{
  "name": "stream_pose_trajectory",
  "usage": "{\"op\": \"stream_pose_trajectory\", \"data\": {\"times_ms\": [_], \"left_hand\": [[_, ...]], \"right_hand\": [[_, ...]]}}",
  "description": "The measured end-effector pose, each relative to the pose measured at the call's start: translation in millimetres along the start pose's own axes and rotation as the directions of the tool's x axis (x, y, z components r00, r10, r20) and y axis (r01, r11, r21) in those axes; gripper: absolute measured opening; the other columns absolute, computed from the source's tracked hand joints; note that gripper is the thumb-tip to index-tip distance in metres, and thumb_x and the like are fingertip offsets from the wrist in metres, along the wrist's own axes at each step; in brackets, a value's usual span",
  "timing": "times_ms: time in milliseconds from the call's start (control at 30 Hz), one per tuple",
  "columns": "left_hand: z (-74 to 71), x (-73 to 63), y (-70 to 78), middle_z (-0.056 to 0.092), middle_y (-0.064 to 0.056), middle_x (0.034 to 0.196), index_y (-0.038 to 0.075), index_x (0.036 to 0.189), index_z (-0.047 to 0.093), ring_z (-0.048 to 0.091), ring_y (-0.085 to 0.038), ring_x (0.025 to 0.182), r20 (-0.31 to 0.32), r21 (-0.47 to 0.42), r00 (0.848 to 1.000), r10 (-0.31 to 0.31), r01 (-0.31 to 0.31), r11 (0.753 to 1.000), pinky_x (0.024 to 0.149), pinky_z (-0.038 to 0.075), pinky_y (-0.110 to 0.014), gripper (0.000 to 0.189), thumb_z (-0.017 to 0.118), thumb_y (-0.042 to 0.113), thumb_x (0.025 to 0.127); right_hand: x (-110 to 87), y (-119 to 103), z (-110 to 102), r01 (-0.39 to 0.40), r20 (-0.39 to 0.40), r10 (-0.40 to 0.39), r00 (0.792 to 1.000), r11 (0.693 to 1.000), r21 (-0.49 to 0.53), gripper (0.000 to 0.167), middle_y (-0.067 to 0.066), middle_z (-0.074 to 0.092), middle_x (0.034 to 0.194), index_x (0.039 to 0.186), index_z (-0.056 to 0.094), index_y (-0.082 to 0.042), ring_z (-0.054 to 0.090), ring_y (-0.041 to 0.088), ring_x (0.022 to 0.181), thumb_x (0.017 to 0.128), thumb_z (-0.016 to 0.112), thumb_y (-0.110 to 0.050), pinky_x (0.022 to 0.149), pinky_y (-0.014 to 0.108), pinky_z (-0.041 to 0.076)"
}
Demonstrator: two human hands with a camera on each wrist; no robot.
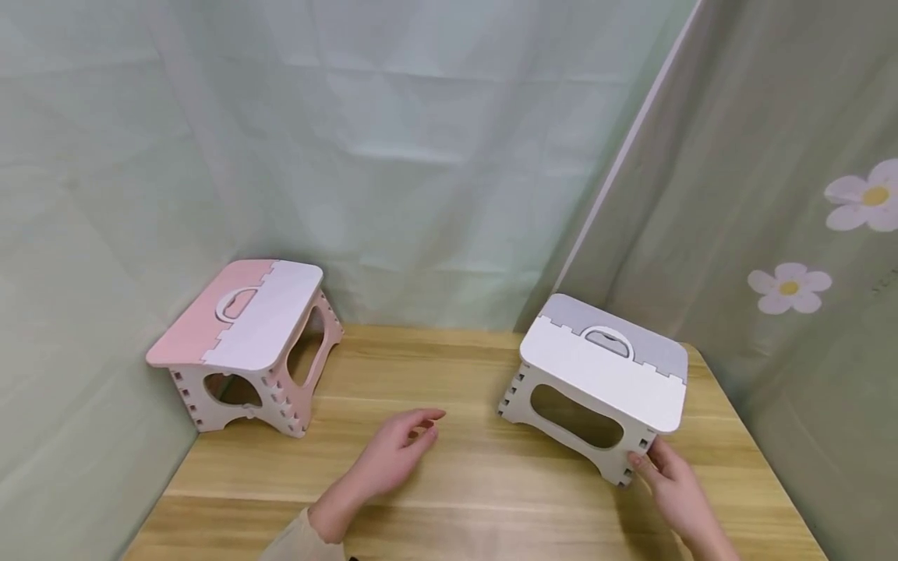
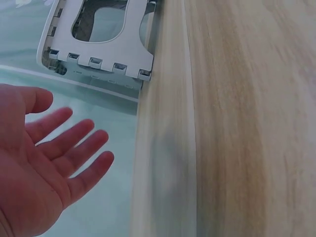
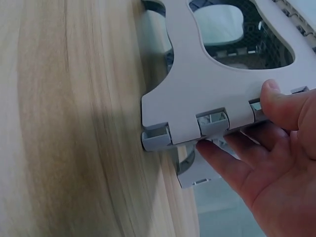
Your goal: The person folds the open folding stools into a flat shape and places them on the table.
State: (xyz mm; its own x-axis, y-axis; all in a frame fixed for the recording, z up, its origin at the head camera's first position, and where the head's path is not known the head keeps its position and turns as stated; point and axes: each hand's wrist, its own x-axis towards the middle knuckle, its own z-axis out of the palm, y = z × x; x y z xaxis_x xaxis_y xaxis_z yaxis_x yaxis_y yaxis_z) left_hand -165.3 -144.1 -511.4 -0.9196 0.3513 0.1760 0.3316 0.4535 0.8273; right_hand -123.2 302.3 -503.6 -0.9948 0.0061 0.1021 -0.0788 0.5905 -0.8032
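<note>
A grey-and-white folding step stool [image 1: 596, 366], unfolded on its legs, stands at the right of the wooden table. My right hand [image 1: 673, 487] grips its near right leg; in the right wrist view the thumb lies on the white leg panel [image 3: 187, 94] and the fingers reach behind the hinged edge. Over the middle of the table my left hand [image 1: 396, 456] hovers with nothing in it, its fingers loosely spread in the left wrist view. A second folding step stool [image 1: 245, 315], pink and white, also stands unfolded at the left, apart from both hands.
The wooden table [image 1: 449, 483] has its back edge against a pale green curtain [image 1: 435, 156]. At the right hangs another curtain with white flowers [image 1: 789, 288]. Bare wood lies between the two stools.
</note>
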Motion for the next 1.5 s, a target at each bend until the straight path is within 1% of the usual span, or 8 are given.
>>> {"op": "stream_pose_trajectory", "data": {"times_ms": [67,233,333,533,833,1100,1333,1500], "left_hand": [[0.3,1.4,-0.4,0.068,-0.013,0.140,0.002,0.144,0.064,0.065,-0.033,0.124,-0.015,-0.024,1.000,-0.019,0.018,1.000,0.102,0.053,-0.052,0.037,0.061,0.018,0.111],[1.0,5.0,-1.0,0.063,-0.017,0.147,0.002,0.151,0.057,0.060,-0.036,0.131,-0.048,-0.079,0.995,-0.088,0.084,0.993,0.106,0.050,-0.054,0.045,0.062,0.020,0.110],[2.0,6.3,-1.1,0.060,-0.018,0.149,0.002,0.153,0.054,0.058,-0.039,0.134,-0.061,-0.096,0.991,-0.118,0.112,0.989,0.109,0.047,-0.057,0.049,0.063,0.022,0.109],[6.1,7.9,-1.9,0.058,-0.023,0.150,-0.001,0.156,0.049,0.056,-0.044,0.135,-0.061,-0.077,0.989,-0.134,0.129,0.989,0.111,0.045,-0.062,0.055,0.065,0.018,0.107],[13.6,11.5,-6.2,0.053,-0.023,0.156,0.003,0.163,0.039,0.051,-0.045,0.140,-0.050,-0.109,0.983,-0.174,0.168,0.980,0.112,0.043,-0.063,0.065,0.067,0.019,0.105],[19.6,13.6,-8.5,0.056,-0.021,0.153,0.002,0.159,0.045,0.054,-0.044,0.137,-0.069,-0.133,0.987,-0.144,0.134,0.982,0.107,0.049,-0.061,0.061,0.068,0.019,0.105],[22.2,13.0,-7.8,0.058,-0.020,0.151,0.002,0.155,0.051,0.055,-0.042,0.137,-0.105,-0.230,0.986,-0.128,0.101,0.968,0.107,0.050,-0.056,0.055,0.069,0.015,0.104],[24.3,15.1,-6.8,0.057,-0.020,0.153,0.001,0.154,0.052,0.055,-0.042,0.138,-0.110,-0.283,0.988,-0.110,0.075,0.956,0.109,0.048,-0.059,0.056,0.071,0.017,0.103]], "right_hand": [[0.4,0,1,0.007,0.003,-0.007,1.000,1.000,0.022,0.044,0.032,0.062,0.141,0.147,0.053,0.011,0.055,-0.009,0.116,0.110,0.061,-0.010,0.092,0.005,0.038],[2.8,-2,6,0.031,0.027,-0.033,0.999,0.997,0.075,0.041,0.031,0.063,0.141,0.146,0.054,0.010,0.056,-0.007,0.118,0.109,0.060,-0.008,0.093,0.008,0.041],[3.0,-3,8,0.029,0.039,-0.032,0.999,0.997,0.077,0.040,0.028,0.064,0.141,0.145,0.056,0.009,0.056,-0.006,0.119,0.109,0.060,-0.009,0.094,0.010,0.042],[2.3,-3,12,0.033,0.028,-0.034,0.999,0.999,0.038,0.036,0.020,0.069,0.136,0.143,0.060,0.004,0.060,-0.002,0.116,0.109,0.061,-0.010,0.095,0.014,0.044],[5.0,-7,21,0.059,0.044,-0.062,0.997,0.996,0.073,0.030,0.011,0.074,0.127,0.137,0.065,0.000,0.065,0.003,0.110,0.108,0.062,-0.007,0.094,0.020,0.049],[8.8,-9,27,0.083,0.086,-0.094,0.992,0.989,0.121,0.030,0.014,0.073,0.129,0.137,0.064,0.000,0.064,0.003,0.113,0.108,0.061,-0.009,0.095,0.020,0.048],[12.9,-11,33,0.067,0.122,-0.087,0.989,0.984,0.165,0.033,0.013,0.070,0.137,0.139,0.064,-0.001,0.058,-0.001,0.123,0.108,0.063,-0.012,0.099,0.017,0.045],[14.2,-11,36,0.079,0.134,-0.109,0.985,0.975,0.209,0.033,0.018,0.068,0.137,0.139,0.063,0.002,0.058,-0.001,0.122,0.108,0.062,-0.009,0.099,0.018,0.046]]}}
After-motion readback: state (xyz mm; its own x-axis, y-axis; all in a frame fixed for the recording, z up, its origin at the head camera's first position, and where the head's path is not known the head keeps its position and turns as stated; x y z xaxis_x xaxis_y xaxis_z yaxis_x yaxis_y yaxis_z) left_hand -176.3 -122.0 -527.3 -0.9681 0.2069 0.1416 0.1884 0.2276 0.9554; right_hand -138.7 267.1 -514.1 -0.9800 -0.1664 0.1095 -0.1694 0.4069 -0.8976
